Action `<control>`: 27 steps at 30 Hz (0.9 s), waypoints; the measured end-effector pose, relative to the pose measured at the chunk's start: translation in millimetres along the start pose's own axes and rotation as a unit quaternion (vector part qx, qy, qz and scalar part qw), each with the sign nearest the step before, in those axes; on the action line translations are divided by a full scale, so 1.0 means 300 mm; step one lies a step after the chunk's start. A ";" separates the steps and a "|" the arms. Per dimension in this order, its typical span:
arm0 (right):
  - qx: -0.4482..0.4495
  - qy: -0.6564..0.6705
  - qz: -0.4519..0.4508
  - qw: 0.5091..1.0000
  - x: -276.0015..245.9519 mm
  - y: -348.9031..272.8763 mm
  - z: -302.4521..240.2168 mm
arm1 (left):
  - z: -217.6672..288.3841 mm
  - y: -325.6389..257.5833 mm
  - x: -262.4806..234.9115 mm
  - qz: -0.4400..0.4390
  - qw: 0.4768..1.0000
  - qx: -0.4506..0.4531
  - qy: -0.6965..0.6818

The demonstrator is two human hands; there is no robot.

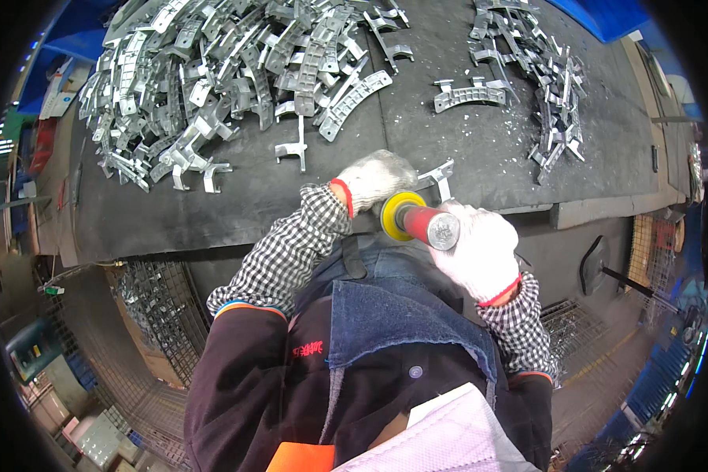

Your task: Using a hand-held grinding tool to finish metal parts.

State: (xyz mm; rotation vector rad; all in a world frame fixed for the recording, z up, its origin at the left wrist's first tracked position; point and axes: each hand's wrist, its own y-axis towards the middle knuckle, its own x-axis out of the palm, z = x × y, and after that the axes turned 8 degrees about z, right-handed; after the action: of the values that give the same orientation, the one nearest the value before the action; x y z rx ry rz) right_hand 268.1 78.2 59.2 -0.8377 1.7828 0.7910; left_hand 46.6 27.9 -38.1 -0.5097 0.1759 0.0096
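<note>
My right hand (480, 250), in a white knit glove with a red cuff, is closed around a red handheld sander (431, 225). The tool's yellow disc (395, 214) faces my left hand (379, 182), which wears a matching glove. My left fingers are closed on a silvery cast metal bracket (440, 178). Only one end of that bracket shows, beyond the disc; the glove and tool hide the rest. Both hands are at the near edge of the dark worktable (267, 206).
A large heap of similar metal brackets (236, 71) covers the back left. Another pile (557, 102) lies at the right, with a single curved bracket (470, 95) beside it. Bright metal chips dot the tabletop. Wire cages (161, 311) with parts stand below, at left and right.
</note>
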 end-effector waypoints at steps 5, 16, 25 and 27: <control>0.018 -0.014 -0.056 0.998 -0.014 -0.056 -0.001 | -0.026 0.007 -0.003 0.004 0.994 0.110 0.014; 0.017 0.095 0.000 0.995 0.038 -0.125 0.067 | 0.084 -0.030 -0.018 -0.013 0.998 -0.056 0.018; 0.141 0.080 0.007 0.987 -0.033 -0.112 0.117 | 0.198 0.408 -0.414 0.557 0.619 0.162 0.529; 0.161 0.080 0.005 0.984 -0.017 -0.153 0.171 | 0.442 0.253 -0.276 0.498 0.611 0.031 0.615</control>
State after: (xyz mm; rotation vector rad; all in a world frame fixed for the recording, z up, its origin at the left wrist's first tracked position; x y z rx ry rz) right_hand 332.7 95.6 41.5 -0.6907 1.9917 0.4317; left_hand -17.0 161.5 52.9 -0.1984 1.8326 0.7733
